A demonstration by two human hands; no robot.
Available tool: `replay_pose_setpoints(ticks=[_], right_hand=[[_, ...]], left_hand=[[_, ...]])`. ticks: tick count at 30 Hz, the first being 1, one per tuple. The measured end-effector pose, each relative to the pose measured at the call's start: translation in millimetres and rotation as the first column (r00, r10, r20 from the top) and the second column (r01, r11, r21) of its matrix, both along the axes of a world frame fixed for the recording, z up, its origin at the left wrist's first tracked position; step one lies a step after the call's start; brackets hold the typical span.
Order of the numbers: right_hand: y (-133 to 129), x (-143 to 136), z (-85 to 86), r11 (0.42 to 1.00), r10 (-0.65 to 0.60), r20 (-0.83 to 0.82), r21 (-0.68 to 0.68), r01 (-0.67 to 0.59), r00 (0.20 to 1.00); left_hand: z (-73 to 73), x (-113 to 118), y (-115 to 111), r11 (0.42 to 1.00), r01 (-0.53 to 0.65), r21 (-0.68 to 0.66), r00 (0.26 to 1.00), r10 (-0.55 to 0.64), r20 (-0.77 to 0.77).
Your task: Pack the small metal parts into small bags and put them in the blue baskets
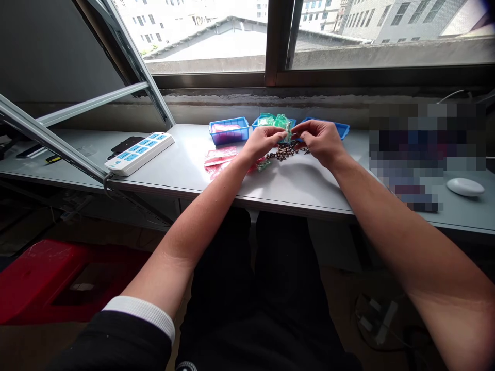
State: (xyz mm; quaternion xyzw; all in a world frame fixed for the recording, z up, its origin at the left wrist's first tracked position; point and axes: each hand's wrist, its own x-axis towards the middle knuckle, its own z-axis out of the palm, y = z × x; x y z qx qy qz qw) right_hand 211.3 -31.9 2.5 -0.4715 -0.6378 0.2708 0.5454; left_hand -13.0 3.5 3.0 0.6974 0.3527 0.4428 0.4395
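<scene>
My left hand [263,141] is closed in a pinch on a small clear, greenish plastic bag [287,136]. My right hand [322,143] is closed too, its fingertips meeting at the bag's right edge; whatever they hold is too small to make out. Below both hands lies a pile of small dark bronze-coloured pieces [284,151]. Pink plastic bags [220,157] are spread on the table by my left forearm, with a small greenish bag [263,165] near the pile. Behind my hands, a blue basket [255,125] contains green bags [273,120].
Another blue basket [229,135] with pink contents stands left, and a third blue basket [342,130] is partly hidden behind my right hand. A white power strip [139,153] lies farther left beside a metal frame [154,98]. At right are a blurred-out area and a white mouse [465,187].
</scene>
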Motion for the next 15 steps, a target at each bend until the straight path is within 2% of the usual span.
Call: replay_pose_setpoints(ticks=[2,4,10,15], right_hand=[[-5,-2,3.7,0.999,0.033,0.010,-0.008,-0.033,0.999],[-7,-4,6.1,0.999,0.049,0.011,-0.019,-0.049,0.999],[0,0,3.1,0.999,-0.027,-0.038,-0.026,0.026,0.999],[9,5,-3.9,0.999,-0.029,-0.020,-0.027,0.029,0.999]], left_hand=[[-0.7,0,-1,0.998,0.059,0.030,0.998,-0.058,-0.028],[-2.8,1,2,0.998,0.058,0.030,0.998,-0.058,-0.016],[-7.9,3,14,0.994,-0.106,-0.035,0.989,0.108,0.097],[-7.8,-3,23,0.964,-0.243,-0.108,0.944,0.261,0.202]])
